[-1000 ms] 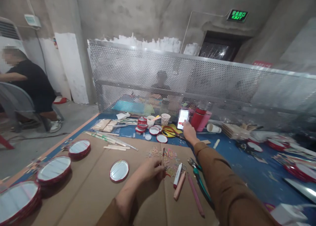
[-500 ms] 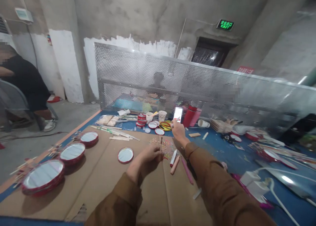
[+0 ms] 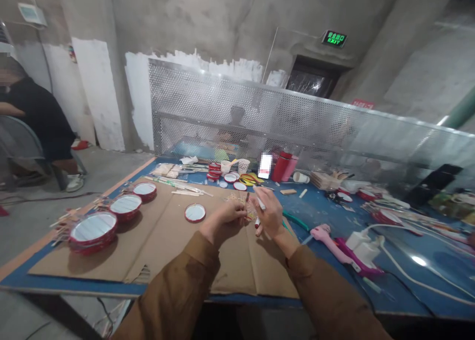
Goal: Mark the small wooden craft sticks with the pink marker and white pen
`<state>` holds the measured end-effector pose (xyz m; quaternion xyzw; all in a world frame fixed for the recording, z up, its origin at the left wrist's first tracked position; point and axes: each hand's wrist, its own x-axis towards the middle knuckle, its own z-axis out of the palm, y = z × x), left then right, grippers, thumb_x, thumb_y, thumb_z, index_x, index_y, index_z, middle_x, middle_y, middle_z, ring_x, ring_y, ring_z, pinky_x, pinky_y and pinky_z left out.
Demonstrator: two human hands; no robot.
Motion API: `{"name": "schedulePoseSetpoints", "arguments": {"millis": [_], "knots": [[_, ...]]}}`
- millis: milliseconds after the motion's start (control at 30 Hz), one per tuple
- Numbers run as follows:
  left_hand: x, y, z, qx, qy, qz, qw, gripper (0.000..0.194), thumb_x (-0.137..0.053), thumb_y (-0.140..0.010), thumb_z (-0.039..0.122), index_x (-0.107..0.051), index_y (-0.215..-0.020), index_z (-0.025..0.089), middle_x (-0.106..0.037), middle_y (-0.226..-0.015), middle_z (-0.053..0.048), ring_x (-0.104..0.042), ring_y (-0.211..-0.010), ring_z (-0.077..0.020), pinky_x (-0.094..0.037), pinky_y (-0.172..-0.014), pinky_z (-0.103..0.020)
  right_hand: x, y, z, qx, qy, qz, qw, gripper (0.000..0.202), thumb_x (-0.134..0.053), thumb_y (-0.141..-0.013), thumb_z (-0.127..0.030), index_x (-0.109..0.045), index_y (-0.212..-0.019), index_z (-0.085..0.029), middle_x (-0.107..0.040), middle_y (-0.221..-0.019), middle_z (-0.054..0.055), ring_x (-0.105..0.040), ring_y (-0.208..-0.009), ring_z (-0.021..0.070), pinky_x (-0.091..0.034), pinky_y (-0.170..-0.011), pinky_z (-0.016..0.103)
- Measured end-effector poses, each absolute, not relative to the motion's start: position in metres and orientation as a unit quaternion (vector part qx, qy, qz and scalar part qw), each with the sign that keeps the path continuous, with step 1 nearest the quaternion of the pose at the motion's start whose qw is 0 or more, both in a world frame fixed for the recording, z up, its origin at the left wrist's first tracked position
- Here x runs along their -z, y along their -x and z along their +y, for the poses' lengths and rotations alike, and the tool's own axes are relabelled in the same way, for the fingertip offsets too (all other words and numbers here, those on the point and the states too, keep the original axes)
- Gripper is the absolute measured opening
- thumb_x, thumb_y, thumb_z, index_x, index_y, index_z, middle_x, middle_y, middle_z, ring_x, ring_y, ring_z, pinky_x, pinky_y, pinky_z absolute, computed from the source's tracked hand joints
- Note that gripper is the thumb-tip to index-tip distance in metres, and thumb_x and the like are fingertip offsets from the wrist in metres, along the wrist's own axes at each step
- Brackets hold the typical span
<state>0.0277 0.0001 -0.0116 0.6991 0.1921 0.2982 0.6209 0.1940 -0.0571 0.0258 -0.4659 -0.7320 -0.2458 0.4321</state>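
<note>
My left hand [image 3: 225, 217] is over the cardboard [image 3: 159, 251], its fingers pinched on a thin dark-brown stick [image 3: 247, 197] that points up. Close beside it, my right hand [image 3: 272, 211] has its fingers curled around a white marker [image 3: 261, 204] with a red end; the fingers cover part of it. Small coloured rubber-band-like loops [image 3: 233, 197] lie behind the hands, partly hidden. To the left, a small round red-rimmed drum piece [image 3: 195, 212] with a white face lies flat on the cardboard.
Three larger red-rimmed drums [image 3: 92, 228] with sticks line the left table edge. A lit phone [image 3: 264, 166] and red bottle [image 3: 282, 167] stand at the back, before a perforated metal screen [image 3: 208, 97]. Right lie a pink glue gun [image 3: 332, 243] and white plugs [image 3: 358, 241]. A person sits far left.
My right hand has drawn back from the phone to the white marker on the cardboard. My left hand still pinches the brown stick. The view has shifted, showing the table's front edge.
</note>
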Motion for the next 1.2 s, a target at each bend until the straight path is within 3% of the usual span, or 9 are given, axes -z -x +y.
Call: {"name": "schedulePoseSetpoints", "arguments": {"millis": [100,200,367,467,633,733,833,967,1200], "knots": [[0.011,-0.029,-0.002,-0.287,-0.685,0.211,0.636,0.026,-0.070,-0.075,0.030,-0.053,-0.064,0.015,-0.054,-0.055,0.001,-0.049,-0.053,-0.0095,-0.039,-0.058,-0.024,-0.033,-0.210,-0.057,0.271,0.524,-0.651,0.479,0.050,-0.039,-0.100,-0.051,-0.069,-0.117,-0.016,-0.067,-0.116,0.017,-0.060,-0.112,0.0280,-0.045,-0.100,0.043],[0.013,-0.030,0.001,-0.269,-0.704,0.233,0.614,0.019,-0.064,-0.079,0.025,-0.056,-0.065,0.014,-0.057,-0.056,-0.002,-0.050,-0.053,-0.0104,-0.039,-0.059,-0.025,-0.037,-0.217,-0.052,0.205,0.574,-0.585,0.535,0.058,-0.036,-0.097,-0.058,-0.073,-0.111,-0.015,-0.067,-0.101,0.016,-0.060,-0.103,0.0285,-0.046,-0.095,0.043],[0.021,-0.034,0.009,-0.263,-0.696,0.265,0.613,0.019,-0.062,-0.079,0.023,-0.059,-0.063,0.012,-0.056,-0.055,-0.002,-0.049,-0.050,-0.0099,-0.036,-0.055,-0.025,-0.036,-0.208,-0.049,-0.127,0.520,-0.460,0.708,0.054,-0.047,-0.085,-0.064,-0.073,-0.094,-0.019,-0.066,-0.085,0.007,-0.064,-0.084,0.0225,-0.050,-0.073,0.035],[0.022,-0.034,0.011,-0.258,-0.694,0.262,0.619,0.016,-0.060,-0.078,0.020,-0.060,-0.065,0.012,-0.056,-0.054,-0.002,-0.049,-0.049,-0.0097,-0.035,-0.053,-0.024,-0.038,-0.202,-0.050,-0.291,0.448,-0.392,0.749,0.053,-0.056,-0.077,-0.067,-0.071,-0.087,-0.017,-0.065,-0.076,0.003,-0.064,-0.070,0.0169,-0.048,-0.062,0.028],[0.014,-0.030,0.015,-0.221,-0.732,0.256,0.592,0.017,-0.056,-0.081,0.020,-0.061,-0.066,0.012,-0.059,-0.056,-0.004,-0.053,-0.051,-0.0118,-0.039,-0.055,-0.025,-0.040,-0.198,-0.056,-0.339,0.441,-0.368,0.745,0.058,-0.061,-0.075,-0.070,-0.071,-0.087,-0.015,-0.044,-0.046,-0.008,-0.038,-0.036,0.0059,-0.027,-0.038,0.020],[0.012,-0.029,0.016,-0.215,-0.736,0.267,0.584,0.018,-0.056,-0.081,0.020,-0.061,-0.065,0.012,-0.059,-0.055,-0.004,-0.053,-0.050,-0.0120,-0.039,-0.055,-0.025,-0.036,-0.193,-0.060,-0.341,0.475,-0.359,0.727,0.063,-0.067,-0.068,-0.074,-0.069,-0.087,-0.014,-0.057,-0.050,-0.003,-0.049,-0.038,0.0088,-0.033,-0.035,0.020],[0.015,-0.029,0.016,-0.219,-0.728,0.259,0.595,0.018,-0.061,-0.080,0.023,-0.062,-0.066,0.012,-0.058,-0.053,-0.004,-0.052,-0.051,-0.0114,-0.040,-0.056,-0.025,-0.032,-0.183,-0.067,-0.349,0.516,-0.383,0.682,0.062,-0.081,-0.058,-0.062,-0.068,-0.095,-0.014,-0.070,-0.067,0.002,-0.057,-0.039,0.0127,-0.040,-0.029,0.023],[0.021,-0.030,0.016,-0.244,-0.712,0.245,0.611,0.020,-0.064,-0.079,0.028,-0.062,-0.067,0.012,-0.057,-0.054,-0.003,-0.051,-0.052,-0.0107,-0.039,-0.057,-0.024,-0.031,-0.172,-0.076,-0.342,0.557,-0.434,0.620,0.058,-0.081,-0.060,-0.055,-0.062,-0.099,-0.017,-0.068,-0.069,-0.002,-0.056,-0.031,0.0159,-0.041,-0.020,0.027],[0.021,-0.029,0.021,-0.214,-0.729,0.246,0.602,0.020,-0.064,-0.080,0.029,-0.062,-0.067,0.013,-0.059,-0.055,-0.003,-0.053,-0.054,-0.0115,-0.040,-0.057,-0.024,-0.026,-0.171,-0.081,-0.298,0.546,-0.476,0.621,0.043,-0.070,-0.073,-0.057,-0.052,-0.092,-0.022,-0.056,-0.052,-0.010,-0.050,-0.025,0.0121,-0.036,-0.019,0.020]]}}
